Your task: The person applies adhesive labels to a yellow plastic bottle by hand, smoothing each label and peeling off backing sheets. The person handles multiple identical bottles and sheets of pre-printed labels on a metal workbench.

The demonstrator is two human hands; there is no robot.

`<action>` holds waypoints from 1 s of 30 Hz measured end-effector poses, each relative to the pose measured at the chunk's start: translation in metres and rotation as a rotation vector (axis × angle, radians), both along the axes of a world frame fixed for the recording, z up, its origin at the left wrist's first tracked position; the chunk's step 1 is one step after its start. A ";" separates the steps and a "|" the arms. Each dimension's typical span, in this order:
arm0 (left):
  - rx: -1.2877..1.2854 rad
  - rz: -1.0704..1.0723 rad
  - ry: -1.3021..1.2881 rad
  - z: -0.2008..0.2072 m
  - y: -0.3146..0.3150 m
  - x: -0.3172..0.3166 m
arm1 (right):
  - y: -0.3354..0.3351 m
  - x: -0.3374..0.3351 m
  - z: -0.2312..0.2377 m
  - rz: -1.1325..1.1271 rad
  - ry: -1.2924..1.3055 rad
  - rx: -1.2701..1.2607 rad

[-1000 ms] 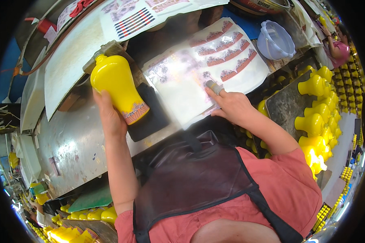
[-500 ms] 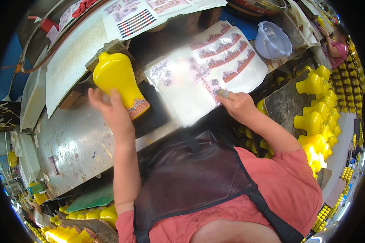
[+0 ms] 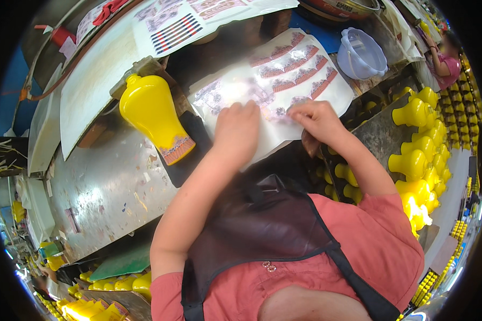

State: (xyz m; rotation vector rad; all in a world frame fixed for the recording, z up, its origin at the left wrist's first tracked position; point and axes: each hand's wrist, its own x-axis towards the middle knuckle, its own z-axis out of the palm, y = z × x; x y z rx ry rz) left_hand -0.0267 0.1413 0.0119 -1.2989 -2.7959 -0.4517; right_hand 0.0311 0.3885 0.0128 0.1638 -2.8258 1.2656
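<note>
A yellow vase [image 3: 151, 109] lies tilted on a block and dark pad, with a patterned red-and-blue band round its foot. To its right is a white decal sheet [image 3: 241, 91] with printed flowers. My left hand [image 3: 238, 131] is over this sheet, its fingers curled down and close together; what they grip, if anything, is hidden. My right hand [image 3: 320, 120] pinches at the edge of a small flowered decal [image 3: 280, 112] on the sheet's right side. Curved border decals [image 3: 294, 67] lie on the sheet beyond it.
A pale blue bucket [image 3: 361, 53] stands at the back right. Several yellow vases [image 3: 415, 142] stand on a board to my right. A metal tabletop [image 3: 102, 192] spreads out to the left, and more decal sheets [image 3: 177, 27] lie on a raised board behind.
My left hand has left the vase and moved right, over the decal sheet. My right hand has shifted slightly right and up; the grey thing at its fingers no longer shows.
</note>
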 end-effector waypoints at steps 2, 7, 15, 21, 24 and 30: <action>-0.061 0.012 0.032 -0.006 -0.003 0.001 | 0.005 -0.003 0.006 -0.062 0.046 0.006; -0.074 0.043 -0.011 -0.012 -0.001 0.003 | 0.010 -0.010 0.017 -0.129 -0.045 -0.131; -0.070 0.085 -0.064 -0.003 -0.002 0.005 | -0.009 0.006 0.028 0.246 0.466 0.437; -0.103 0.098 -0.095 0.002 -0.001 0.003 | -0.010 0.004 0.025 0.034 0.453 0.497; -0.082 0.111 -0.076 0.001 0.000 0.006 | -0.009 -0.007 0.024 0.054 0.529 0.558; -0.036 0.146 -0.065 -0.003 0.003 0.004 | -0.011 -0.043 0.032 0.129 0.478 0.485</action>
